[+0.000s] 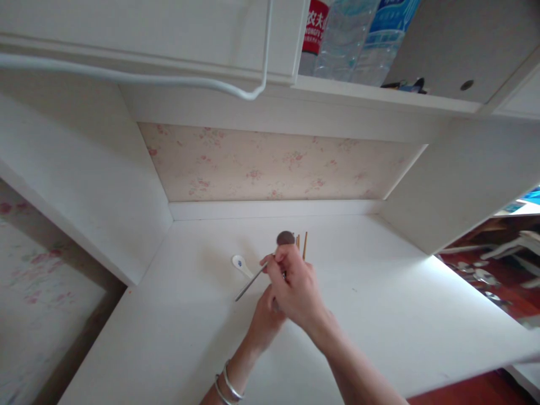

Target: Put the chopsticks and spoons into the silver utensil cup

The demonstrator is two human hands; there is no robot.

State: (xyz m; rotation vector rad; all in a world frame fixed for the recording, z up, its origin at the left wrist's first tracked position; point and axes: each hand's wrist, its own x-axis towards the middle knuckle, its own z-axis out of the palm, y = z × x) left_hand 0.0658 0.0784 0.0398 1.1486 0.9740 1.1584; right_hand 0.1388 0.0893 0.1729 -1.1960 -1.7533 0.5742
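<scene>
Over the white desk, my right hand [293,281] is closed round a metal spoon [248,288]. Its thin handle slants down to the left and its dark oval bowl shows above my fingers. My left hand [269,315], with two bangles at the wrist, sits just below and partly behind the right one. Its fingers look curled, but what they hold is hidden. Several thin wooden chopsticks [305,243] stick up beyond my right hand; whether they are held or lie on the desk, I cannot tell. A white porcelain spoon [238,263] with a blue mark lies left of my hands.
Around the white desk [202,337] stand side panels and a floral back wall [253,166]. Overhead, a shelf holds plastic bottles [343,42], and a white cable [169,80] hangs under the cabinet. Cluttered items [485,275] show beyond the right panel.
</scene>
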